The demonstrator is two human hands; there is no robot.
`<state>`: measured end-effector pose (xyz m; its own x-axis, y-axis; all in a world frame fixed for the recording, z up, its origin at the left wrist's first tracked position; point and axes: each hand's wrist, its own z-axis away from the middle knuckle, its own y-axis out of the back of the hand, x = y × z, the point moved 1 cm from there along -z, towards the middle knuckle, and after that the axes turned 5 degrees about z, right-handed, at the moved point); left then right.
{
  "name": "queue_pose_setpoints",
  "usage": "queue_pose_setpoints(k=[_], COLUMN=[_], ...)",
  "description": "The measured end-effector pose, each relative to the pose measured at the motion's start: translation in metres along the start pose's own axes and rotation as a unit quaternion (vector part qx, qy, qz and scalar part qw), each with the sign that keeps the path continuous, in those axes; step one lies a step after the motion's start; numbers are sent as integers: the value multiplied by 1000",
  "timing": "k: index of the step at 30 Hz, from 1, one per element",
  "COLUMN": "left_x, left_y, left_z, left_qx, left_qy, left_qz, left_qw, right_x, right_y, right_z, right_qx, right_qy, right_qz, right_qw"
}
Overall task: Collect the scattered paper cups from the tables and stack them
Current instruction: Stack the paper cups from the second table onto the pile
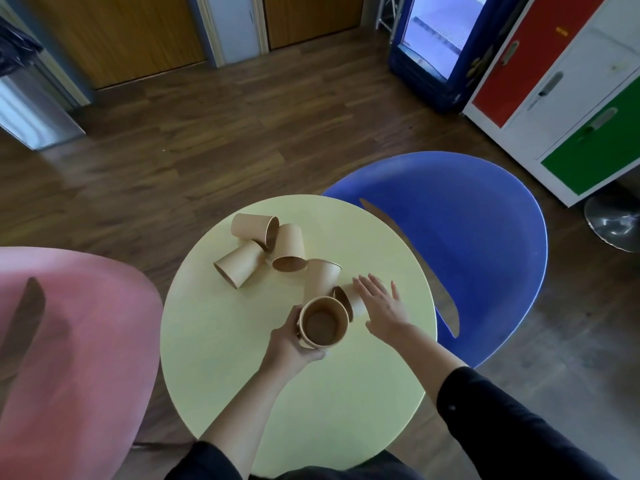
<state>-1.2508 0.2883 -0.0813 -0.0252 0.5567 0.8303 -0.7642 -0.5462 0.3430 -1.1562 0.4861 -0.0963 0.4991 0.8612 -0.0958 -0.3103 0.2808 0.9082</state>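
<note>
The left hand's fingers are wrapped round an upright cup, mouth to the camera, held just above the table; it looks like the base of the stack, kept open-end up so the next cup can drop straight in. It may already be more than one cup nested, though the rim hides that.

The right hand is spread flat, fingers wide and holding nothing, lying over a tipped cup that sits between the two hands and touches the held cup's far side. Flat like that, it seems to be pinning the cup against rolling before closing on it.

Just beyond the right fingertips stands an inverted cup. Further out from the left fingers, three more lie in a touching cluster: one on its side with the mouth to the right, one with its mouth toward the camera, one with its mouth down-left.

The table is round, pale yellow, smooth (a cup on its side would roll easily). A pink chair sits left of the left arm, a blue chair past the right hand. Beyond are a dark wood floor, coloured lockers and a lit fridge.
</note>
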Motion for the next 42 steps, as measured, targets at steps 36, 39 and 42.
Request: queue_pose_setpoints(k=[36, 39, 42], left_x=[4, 1, 3], left_y=[3, 4, 3], left_z=[0, 0, 0], left_qx=[-21, -20, -23], left_qy=[9, -1, 3], left_qz=[16, 17, 21], left_qw=[1000, 1000, 1000], right_x=[-35, -44, -51], right_y=[80, 82, 80], right_z=[67, 70, 72], right_qx=[259, 226, 182], right_qy=[17, 83, 130], right_qz=[-451, -436, -395], right_qw=[854, 867, 891])
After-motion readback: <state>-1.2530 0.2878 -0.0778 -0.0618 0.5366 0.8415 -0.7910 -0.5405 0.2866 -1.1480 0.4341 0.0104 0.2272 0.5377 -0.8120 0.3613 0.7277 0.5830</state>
